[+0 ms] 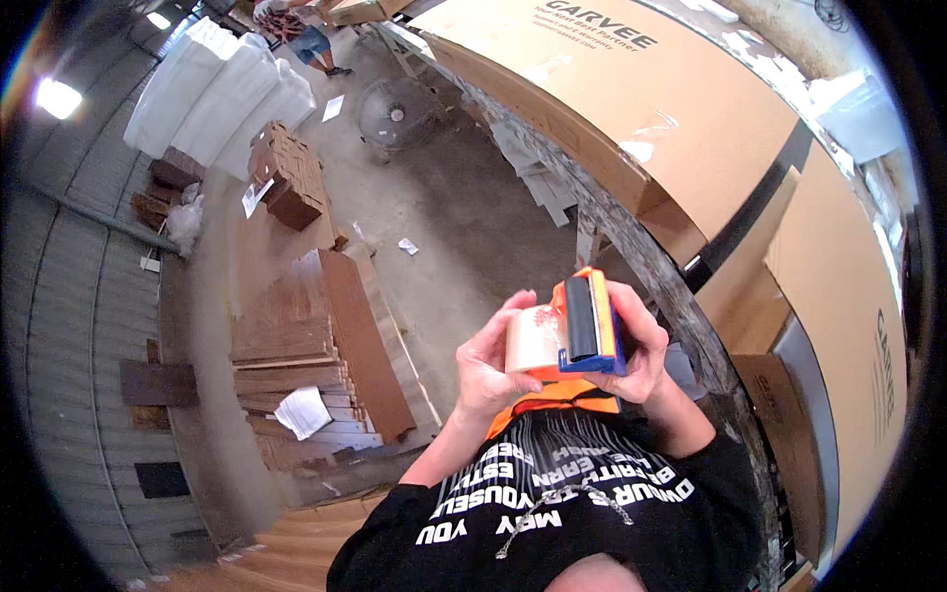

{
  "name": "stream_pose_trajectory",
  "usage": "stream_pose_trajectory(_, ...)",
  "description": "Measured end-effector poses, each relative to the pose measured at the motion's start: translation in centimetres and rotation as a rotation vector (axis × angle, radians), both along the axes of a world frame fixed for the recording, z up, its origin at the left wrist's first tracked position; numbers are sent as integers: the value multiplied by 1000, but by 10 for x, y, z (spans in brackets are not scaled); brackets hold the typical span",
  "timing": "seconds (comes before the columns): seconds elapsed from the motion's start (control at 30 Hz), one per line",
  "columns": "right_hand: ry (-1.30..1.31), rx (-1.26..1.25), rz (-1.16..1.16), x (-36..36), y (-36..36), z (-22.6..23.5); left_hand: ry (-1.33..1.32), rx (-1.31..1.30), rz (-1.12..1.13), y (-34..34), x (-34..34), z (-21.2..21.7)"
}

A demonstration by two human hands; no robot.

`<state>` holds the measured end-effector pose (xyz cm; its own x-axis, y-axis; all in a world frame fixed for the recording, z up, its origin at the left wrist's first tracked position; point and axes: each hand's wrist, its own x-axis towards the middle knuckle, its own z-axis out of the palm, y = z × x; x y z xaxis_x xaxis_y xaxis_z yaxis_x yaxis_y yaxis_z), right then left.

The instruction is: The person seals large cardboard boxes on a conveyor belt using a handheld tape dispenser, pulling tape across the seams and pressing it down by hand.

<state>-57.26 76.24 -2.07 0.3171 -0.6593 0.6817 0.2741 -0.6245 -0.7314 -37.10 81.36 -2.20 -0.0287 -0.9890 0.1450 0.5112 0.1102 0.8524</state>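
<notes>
Both hands hold an orange and blue tape dispenser in front of my chest. A wide roll of packing tape is on its left side. My left hand is closed around the roll, thumb below and fingers above. My right hand grips the dispenser's right side, its fingers partly hidden behind it. To the right of my hands, a large flat cardboard box lies on a worn-edged table. Nearer to me on that side, another carton has a raised flap.
Stacks of brown boards and flat cardboard lie on the floor to the left. White wrapped bundles, a round floor fan and another person are farther off. Paper scraps litter the concrete.
</notes>
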Motion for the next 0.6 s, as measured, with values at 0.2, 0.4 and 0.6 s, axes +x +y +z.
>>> stream_pose_trajectory(0.2, 22, 9, -159, 30, -98, 22, 451, 86, 32, -108, 7, 19)
stream_pose_trajectory(0.4, 152, -150, -257, 35, -185, 15, 184, 36, -132, -202, 44, 12)
stream_pose_trajectory(0.6, 345, -324, -382, 68, -270, 22, -288, -8, -138, -314, 82, 3)
